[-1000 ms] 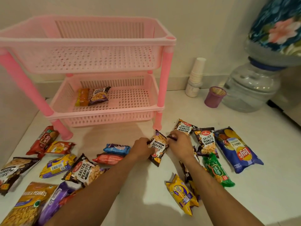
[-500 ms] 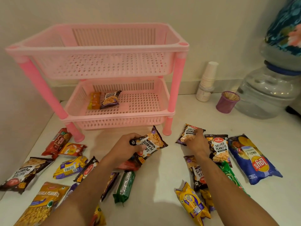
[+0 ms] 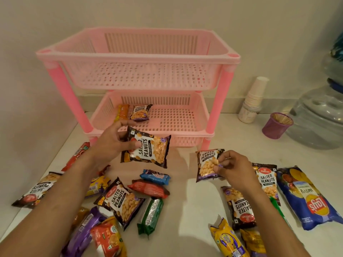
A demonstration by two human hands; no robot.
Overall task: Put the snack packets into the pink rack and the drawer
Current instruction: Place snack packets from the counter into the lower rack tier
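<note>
My left hand holds a black salted peanuts packet lifted in front of the pink rack, just before its lower shelf. My right hand pinches a second salted peanuts packet by its right edge, low over the counter. The lower shelf of the rack holds a peanuts packet and an orange packet; its upper shelf holds nothing. Several more snack packets lie scattered on the white counter, among them a blue Lays bag and a yellow biscuit pack.
A stack of paper cups and a purple cup of toothpicks stand right of the rack. A large water jug fills the right edge. Walls close the back and the left side.
My left hand has lifted its peanuts packet up toward the rack's lower shelf. My right hand has picked up the other peanuts packet by its edge. The camera has moved nearer.
</note>
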